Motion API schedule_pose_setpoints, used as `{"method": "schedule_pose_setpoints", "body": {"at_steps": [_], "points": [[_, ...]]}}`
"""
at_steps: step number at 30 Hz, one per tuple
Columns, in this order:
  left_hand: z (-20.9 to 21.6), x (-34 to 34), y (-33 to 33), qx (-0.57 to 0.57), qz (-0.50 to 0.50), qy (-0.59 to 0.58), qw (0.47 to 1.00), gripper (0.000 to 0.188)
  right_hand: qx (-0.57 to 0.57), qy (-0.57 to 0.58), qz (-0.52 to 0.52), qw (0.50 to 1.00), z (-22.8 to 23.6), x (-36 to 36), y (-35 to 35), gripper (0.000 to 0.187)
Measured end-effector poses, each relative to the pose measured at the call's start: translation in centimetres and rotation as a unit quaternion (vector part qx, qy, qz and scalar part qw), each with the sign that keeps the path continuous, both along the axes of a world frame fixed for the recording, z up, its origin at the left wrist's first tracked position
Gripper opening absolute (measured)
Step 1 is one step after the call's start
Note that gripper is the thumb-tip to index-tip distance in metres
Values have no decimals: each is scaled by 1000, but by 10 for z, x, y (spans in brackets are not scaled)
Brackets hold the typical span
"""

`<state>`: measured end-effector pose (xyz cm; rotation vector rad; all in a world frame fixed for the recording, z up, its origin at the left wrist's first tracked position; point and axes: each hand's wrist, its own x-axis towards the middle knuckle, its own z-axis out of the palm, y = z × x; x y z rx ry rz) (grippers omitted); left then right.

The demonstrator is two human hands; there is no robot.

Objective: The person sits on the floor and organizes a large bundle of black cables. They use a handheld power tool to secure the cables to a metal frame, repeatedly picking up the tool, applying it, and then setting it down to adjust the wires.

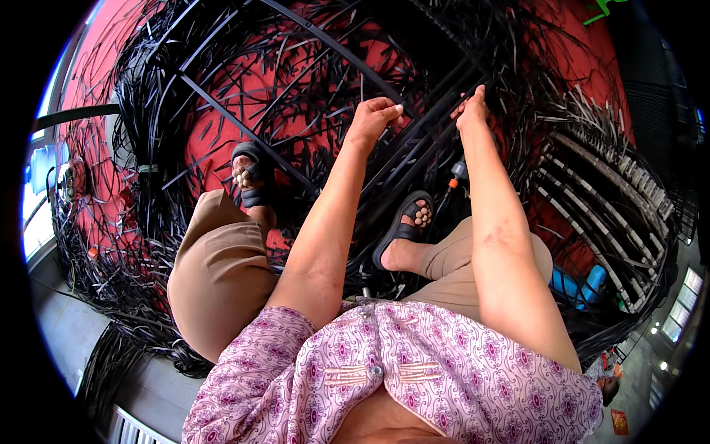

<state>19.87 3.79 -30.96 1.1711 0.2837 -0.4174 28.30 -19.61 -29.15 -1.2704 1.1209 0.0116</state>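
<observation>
My left hand [376,120] is raised over the work, its thumb and fingers pinched together at a flat black strip [336,46]. To its right is my right hand [472,111], with fingers curled in at the edge of a dark framed piece [436,55] strung with black strips. What lies inside the right hand's fingers is lost against the dark strips. Long black strips [403,155] run slantwise beneath both hands, between my feet. A grey and orange tool [458,172] is below the right hand, near my right sandal [403,229].
Loose black strips [140,89] lie in tangled heaps over the red floor covering [214,140]. On the right stands a rack-like bundle of pale banded rods [606,192], with a blue object [584,285] by it. A green plastic piece [603,10] shows at the far right.
</observation>
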Motion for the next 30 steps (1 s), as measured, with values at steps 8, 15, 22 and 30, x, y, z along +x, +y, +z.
{"method": "schedule_pose_setpoints", "body": {"at_steps": [8,15,22,30], "points": [[-21,-1,11,45,-38,7,998,18,-279,193,186,922,-88,-44,-143,55],[4,9,27,169,-89,19,981,20,-424,277,284,814,-131,-91,-139,62],[-2,4,28,154,-79,8,985,18,-426,293,223,826,-129,-96,-113,84],[5,5,20,108,-91,38,989,19,-450,315,163,819,-181,-96,-226,26]]}}
